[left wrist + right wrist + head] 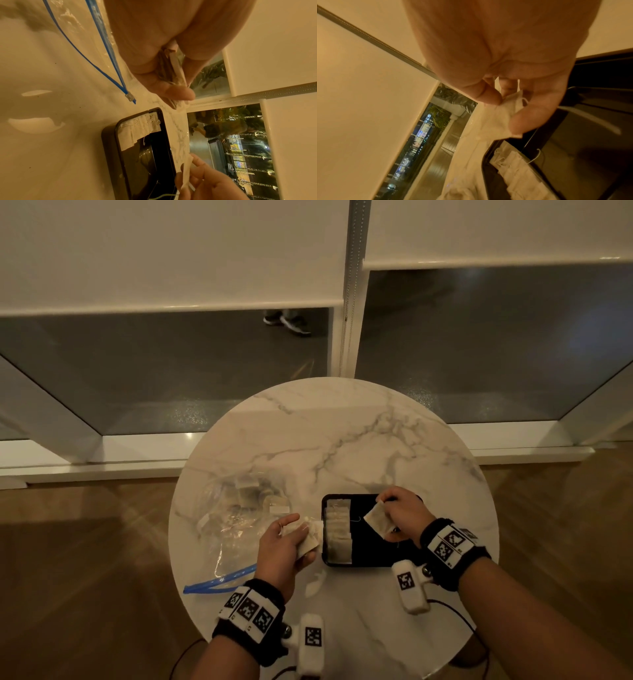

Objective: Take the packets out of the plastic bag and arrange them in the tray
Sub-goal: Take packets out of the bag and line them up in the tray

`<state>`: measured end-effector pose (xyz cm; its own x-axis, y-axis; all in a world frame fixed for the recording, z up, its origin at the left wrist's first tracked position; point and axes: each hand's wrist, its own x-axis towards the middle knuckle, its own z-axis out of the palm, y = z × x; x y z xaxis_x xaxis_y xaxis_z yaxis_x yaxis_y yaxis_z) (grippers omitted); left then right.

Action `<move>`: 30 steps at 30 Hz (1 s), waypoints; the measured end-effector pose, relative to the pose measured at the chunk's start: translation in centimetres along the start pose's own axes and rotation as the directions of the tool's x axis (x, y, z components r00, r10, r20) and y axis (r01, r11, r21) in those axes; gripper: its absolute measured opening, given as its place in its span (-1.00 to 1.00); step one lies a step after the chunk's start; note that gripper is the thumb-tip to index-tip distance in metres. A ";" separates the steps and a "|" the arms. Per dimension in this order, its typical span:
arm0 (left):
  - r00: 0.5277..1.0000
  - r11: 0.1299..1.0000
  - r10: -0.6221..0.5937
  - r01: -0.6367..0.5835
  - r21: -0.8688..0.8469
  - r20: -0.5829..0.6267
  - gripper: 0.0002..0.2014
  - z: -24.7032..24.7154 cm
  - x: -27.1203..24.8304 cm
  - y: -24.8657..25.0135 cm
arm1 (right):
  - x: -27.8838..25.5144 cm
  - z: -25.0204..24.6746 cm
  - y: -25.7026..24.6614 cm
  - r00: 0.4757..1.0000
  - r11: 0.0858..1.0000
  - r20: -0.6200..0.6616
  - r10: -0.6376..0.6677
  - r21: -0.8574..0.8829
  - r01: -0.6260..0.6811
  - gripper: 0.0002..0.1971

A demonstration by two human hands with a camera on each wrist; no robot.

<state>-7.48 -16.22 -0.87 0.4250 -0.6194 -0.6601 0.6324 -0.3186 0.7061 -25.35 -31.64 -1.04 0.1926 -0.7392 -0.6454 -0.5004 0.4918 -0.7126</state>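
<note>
- The right hand [400,513] pinches one tea-bag packet [377,519] between thumb and fingers, holding it above the open part of the black tray [363,564].
- The left hand [281,546] grips a small stack of packets [308,537], just left of the tray's rim.
- A row of packets [337,532] lies overlapped along the tray's left side.
- The clear plastic bag [236,518], with a blue zip strip [219,580], lies on the round marble table [325,433], left of the tray, more packets inside it.

One tray [371,564], one plastic bag [236,518].
</note>
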 end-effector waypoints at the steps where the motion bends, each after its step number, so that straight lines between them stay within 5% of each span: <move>1: 1.000 1.000 -0.004 0.004 0.002 -0.005 -0.74 0.0 0.0 -0.1 | 0.2 0.1 0.1 1.000 0.999 -0.009 0.002 -0.041 -0.003 -0.79; 5: 1.000 1.000 -0.013 0.013 -0.003 -0.015 -0.74 0.0 0.2 -0.3 | 1.5 0.2 0.6 0.999 0.994 -0.034 -0.003 -0.114 -0.001 -0.75; 12: 0.999 0.999 -0.035 0.035 -0.005 -0.021 -0.76 0.0 0.3 -1.0 | 3.3 1.0 1.8 0.996 0.993 -0.015 0.092 0.071 -0.090 -0.86; 19: 0.996 0.997 -0.074 0.075 0.010 -0.039 -0.76 -0.1 0.7 -2.4 | 4.0 0.8 2.8 0.998 0.972 -0.061 0.032 -0.229 -0.045 -0.87; 24: 0.996 0.996 -0.088 0.088 0.013 -0.030 -0.76 0.1 0.7 -3.3 | 4.3 0.5 2.7 0.996 0.874 -0.076 -0.053 -0.486 0.010 -0.79; 30: 0.995 0.995 -0.094 0.095 0.026 -0.035 -0.79 0.0 1.1 -3.4 | 4.3 0.1 3.0 0.989 0.793 -0.030 -0.142 -0.602 0.095 -0.86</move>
<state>-9.20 -15.81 -4.02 0.3866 -0.5611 -0.7319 0.6524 -0.3946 0.6471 -25.91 -33.32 -5.96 0.2361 -0.8148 -0.5294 -0.8867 0.0423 -0.4605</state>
